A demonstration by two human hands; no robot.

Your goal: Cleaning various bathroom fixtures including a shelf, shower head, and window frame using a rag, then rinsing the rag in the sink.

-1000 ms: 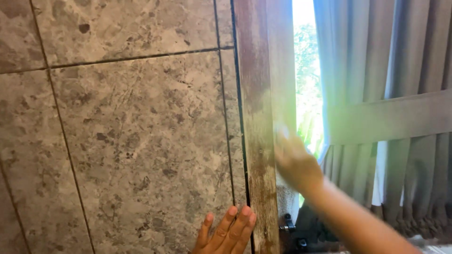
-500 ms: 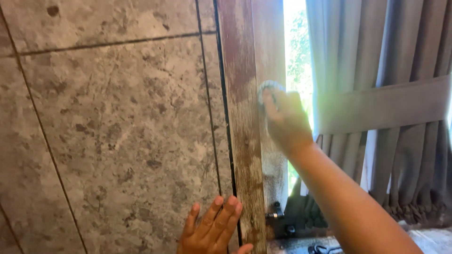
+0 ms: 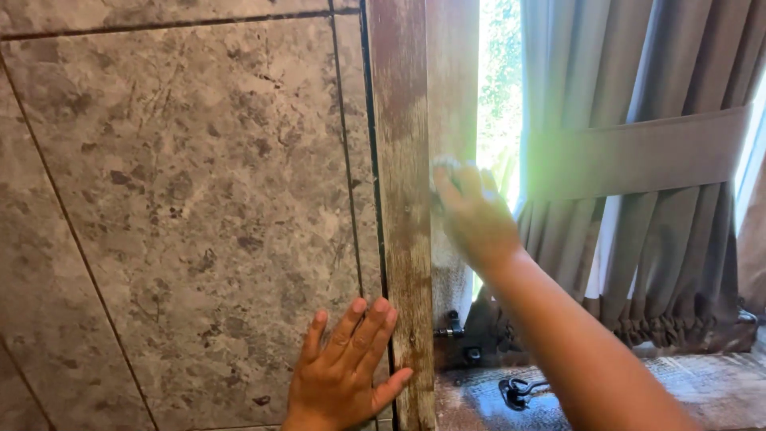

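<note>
Where the view is nearest, at the bottom, the left hand (image 3: 343, 367) lies flat and open on the grey stone wall tiles (image 3: 183, 199). Its fingers are spread and point up, and its thumb touches the worn brown wooden window frame (image 3: 403, 199). It holds nothing.

A bit higher, the right hand (image 3: 471, 211) reaches up from the lower right. Its fingers are partly curled and press against the inner side of the wooden frame. Something small and pale (image 3: 445, 165) shows at its fingertips, but it is too blurry to tell what it is, or whether the hand grips it.

The tiles are big, mottled grey squares with dark thin lines between them. The wood is rubbed and whitish in patches.

Below the right arm sits a dusty sill (image 3: 702, 391) with a small black metal hook latch (image 3: 519, 391) on it.

Farther back, a long grey pleated curtain (image 3: 638, 160) hangs on the right, bunched and held by a wide grey band. Between the frame and the curtain, bright light and green leaves (image 3: 501, 96) show outside.
</note>
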